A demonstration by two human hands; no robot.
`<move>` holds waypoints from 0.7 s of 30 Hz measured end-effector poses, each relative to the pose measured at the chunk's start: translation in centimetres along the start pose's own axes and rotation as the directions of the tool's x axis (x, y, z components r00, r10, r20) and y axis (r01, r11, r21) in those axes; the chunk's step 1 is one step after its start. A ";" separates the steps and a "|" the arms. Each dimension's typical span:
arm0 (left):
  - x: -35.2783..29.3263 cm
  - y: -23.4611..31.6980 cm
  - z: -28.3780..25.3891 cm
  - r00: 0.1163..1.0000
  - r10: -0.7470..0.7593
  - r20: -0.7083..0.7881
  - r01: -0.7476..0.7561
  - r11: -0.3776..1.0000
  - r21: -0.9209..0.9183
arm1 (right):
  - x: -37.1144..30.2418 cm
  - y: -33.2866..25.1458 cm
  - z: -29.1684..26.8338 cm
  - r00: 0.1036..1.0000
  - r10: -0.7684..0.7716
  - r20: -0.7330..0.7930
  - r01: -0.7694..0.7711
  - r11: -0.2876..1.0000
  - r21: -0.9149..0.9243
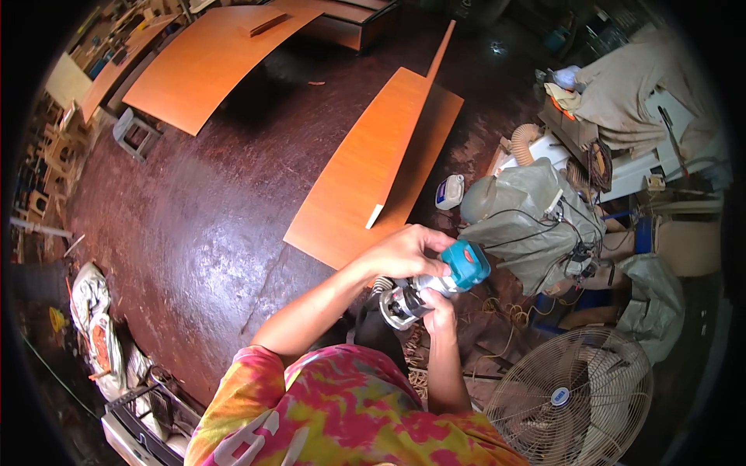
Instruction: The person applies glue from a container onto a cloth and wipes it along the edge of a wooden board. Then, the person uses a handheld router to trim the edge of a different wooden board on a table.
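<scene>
My left grip (406, 253) and right grip (440, 312) both hold the teal-and-silver power tool (465, 266), out before the tie-dyed shirt (350, 400); the tool hides some right-hand fingers, and I can't see clearly inside its base (399, 310).

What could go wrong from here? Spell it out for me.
The right grip is close to the base of the teal-topped power tool; fingers could get hurt if it started unexpectedly. The loose yellow cord beside the person might snag a foot.
</scene>
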State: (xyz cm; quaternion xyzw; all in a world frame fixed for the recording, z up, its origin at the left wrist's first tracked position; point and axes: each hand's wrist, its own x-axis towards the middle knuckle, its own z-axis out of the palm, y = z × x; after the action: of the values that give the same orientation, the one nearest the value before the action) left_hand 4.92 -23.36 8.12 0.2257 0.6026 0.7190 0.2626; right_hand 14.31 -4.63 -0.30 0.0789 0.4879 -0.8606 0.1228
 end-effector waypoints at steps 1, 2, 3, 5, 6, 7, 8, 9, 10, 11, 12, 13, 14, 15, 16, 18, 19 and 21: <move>-0.4 -0.7 0.1 1.000 -0.015 -0.010 0.015 0.998 -0.061 | -0.2 0.2 0.4 0.999 -0.051 -0.010 0.051 0.997 -0.053; -0.7 -0.6 0.3 0.999 -0.044 0.000 0.044 0.998 -0.035 | -0.3 0.9 0.1 0.998 -0.065 -0.011 0.064 0.997 -0.045; -0.7 -0.8 0.0 0.999 -0.042 -0.010 0.042 0.998 -0.049 | -0.3 1.3 -0.3 0.997 -0.078 -0.012 0.078 0.996 -0.038; -0.5 -1.0 -1.5 0.998 -0.006 0.059 0.001 0.996 0.084 | 0.1 1.8 -0.8 0.996 -0.086 -0.014 0.086 0.995 -0.045; -0.7 -0.8 -3.3 0.995 0.015 0.100 -0.034 0.981 0.192 | 0.4 1.7 -0.9 0.996 -0.088 -0.023 0.087 0.995 -0.054; -1.0 -2.1 -5.3 0.990 0.137 0.019 -0.138 0.969 0.204 | 1.1 1.6 -0.8 0.993 -0.113 -0.043 0.109 0.990 -0.091; -1.3 -3.6 -8.0 0.986 0.098 -0.135 -0.066 0.973 0.220 | 1.9 1.2 0.3 0.988 -0.144 -0.060 0.140 0.988 -0.062; -1.5 -5.5 -10.1 0.959 0.058 -0.278 0.005 0.975 0.221 | 2.5 0.9 0.6 0.980 -0.177 -0.086 0.175 0.984 -0.037; -2.4 -7.3 -11.5 0.867 0.053 -0.496 0.181 0.893 0.412 | 3.2 0.8 0.0 0.978 -0.171 -0.117 0.169 0.985 -0.026; -2.8 -9.4 -12.5 0.728 0.102 -0.678 0.387 0.755 0.530 | 4.0 0.4 0.0 0.966 -0.225 -0.130 0.218 0.974 -0.064; -2.5 -12.6 -12.8 0.724 0.101 -0.682 0.390 0.755 0.526 | 5.0 0.1 -0.2 0.952 -0.273 -0.135 0.260 0.960 -0.105; -2.4 -16.9 -12.6 0.657 0.229 -0.718 0.368 0.735 0.570 | 5.8 0.0 -0.5 0.937 -0.320 -0.139 0.300 0.943 -0.146; -2.3 -20.6 -12.2 0.580 0.349 -0.736 0.351 0.708 0.613 | 6.6 0.0 -0.5 0.924 -0.351 -0.152 0.327 0.931 -0.159; -1.6 -22.8 -11.7 0.578 0.346 -0.739 0.353 0.710 0.609 | 7.3 -0.3 -0.9 0.923 -0.358 -0.144 0.332 0.927 -0.176; -0.2 -24.6 -11.2 0.541 0.399 -0.741 0.328 0.711 0.622 | 8.0 -0.4 -1.1 0.914 -0.380 -0.141 0.352 0.917 -0.188; 2.0 -27.1 -10.4 0.436 0.410 -0.801 0.259 0.795 0.548 | 8.9 -0.4 -1.6 0.909 -0.393 -0.137 0.364 0.910 -0.198; 2.8 -28.1 -10.4 0.431 0.406 -0.806 0.267 0.796 0.544 | 9.2 -0.3 -1.8 0.904 -0.404 -0.139 0.373 0.905 -0.203; 4.3 -29.4 -10.1 0.296 0.465 -0.834 0.287 0.790 0.542 | 9.7 -0.2 -1.9 0.902 -0.407 -0.145 0.372 0.902 -0.219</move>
State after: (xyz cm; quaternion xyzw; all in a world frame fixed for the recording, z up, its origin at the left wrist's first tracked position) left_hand -1.73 -24.15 -22.55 -0.1377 0.8160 0.4885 -0.2767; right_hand 5.01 -4.18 -3.61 0.0481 0.5813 -0.8070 -0.0921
